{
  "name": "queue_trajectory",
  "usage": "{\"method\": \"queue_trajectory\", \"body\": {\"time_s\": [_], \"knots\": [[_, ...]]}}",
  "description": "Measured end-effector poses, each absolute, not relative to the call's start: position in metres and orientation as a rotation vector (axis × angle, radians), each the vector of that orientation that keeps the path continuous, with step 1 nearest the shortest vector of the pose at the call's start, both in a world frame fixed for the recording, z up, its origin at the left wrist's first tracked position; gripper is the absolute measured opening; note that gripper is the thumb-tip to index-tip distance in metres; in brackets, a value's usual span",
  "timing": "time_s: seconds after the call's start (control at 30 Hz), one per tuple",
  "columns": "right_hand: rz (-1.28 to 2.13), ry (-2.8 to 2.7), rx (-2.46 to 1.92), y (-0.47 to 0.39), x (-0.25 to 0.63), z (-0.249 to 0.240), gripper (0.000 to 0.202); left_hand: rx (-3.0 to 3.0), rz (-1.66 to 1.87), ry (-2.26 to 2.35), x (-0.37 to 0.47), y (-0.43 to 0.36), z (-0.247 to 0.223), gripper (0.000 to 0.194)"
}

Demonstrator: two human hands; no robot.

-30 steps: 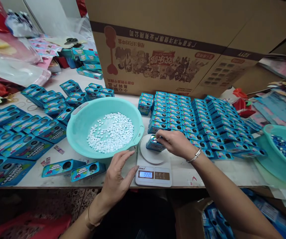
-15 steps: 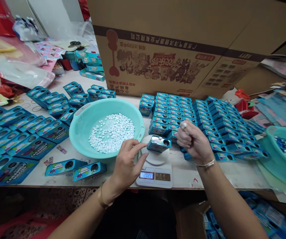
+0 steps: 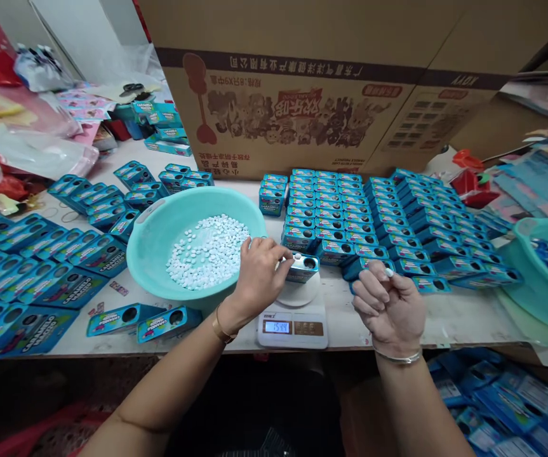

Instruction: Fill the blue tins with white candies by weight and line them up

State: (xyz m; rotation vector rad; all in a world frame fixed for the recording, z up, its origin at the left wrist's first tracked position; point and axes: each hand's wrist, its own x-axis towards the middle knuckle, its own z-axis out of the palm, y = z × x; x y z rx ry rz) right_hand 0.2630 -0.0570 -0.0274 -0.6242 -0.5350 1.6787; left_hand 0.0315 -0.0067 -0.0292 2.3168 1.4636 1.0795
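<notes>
A small blue tin box [image 3: 306,274] sits on the round plate of a white kitchen scale [image 3: 291,339], whose display seems to read 154.4. A white candy rests on the box's top, beside a dark round hole. The thumb and fingers of my left hand [image 3: 263,271] close on the left end of this box. My right hand [image 3: 388,311] is raised to the right of the scale, its fingers curled. Between its thumb and forefinger shows a small white candy [image 3: 388,272]. Left of the scale, a turquoise basin [image 3: 152,235] holds many loose white candies [image 3: 207,254].
Rows of blue boxes [image 3: 328,216] fill the table behind the scale and to its right; more boxes [image 3: 49,279] stand at the left. A large cardboard carton [image 3: 350,38] forms the back. A second turquoise basin [image 3: 535,279] with blue pieces stands at the right edge.
My left hand has moved right and closed on the box. My right hand has moved right and lower, keeping a white candy. The scale's reading has dropped from about 202.1.
</notes>
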Motion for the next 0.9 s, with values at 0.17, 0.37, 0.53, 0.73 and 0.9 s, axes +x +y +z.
{"method": "queue_trajectory", "body": {"time_s": [0.17, 0.37, 0.53, 0.73, 0.9], "knots": [[1.512, -0.631, -0.835, -0.079, 0.257, -0.042, 0.030, 1.765, 1.788, 1.244, 0.009, -0.035, -0.002, 0.005], [1.386, -0.605, -0.993, -0.108, 0.259, -0.071, 0.022, 1.180, 1.388, 1.276, -0.029, -0.102, -0.031, 0.016], [1.320, -0.502, -1.087, -0.112, 0.268, -0.087, 0.018, 0.861, 1.140, 1.336, -0.036, -0.146, -0.069, 0.029], [1.026, -0.784, -1.325, -0.084, 0.252, -0.059, 0.026, 0.711, 1.075, 1.371, -0.034, -0.154, -0.074, 0.038], [0.430, -1.487, -1.498, -0.046, 0.228, -0.028, 0.024, 0.769, 1.072, 1.369, -0.039, -0.148, -0.077, 0.042]]}}
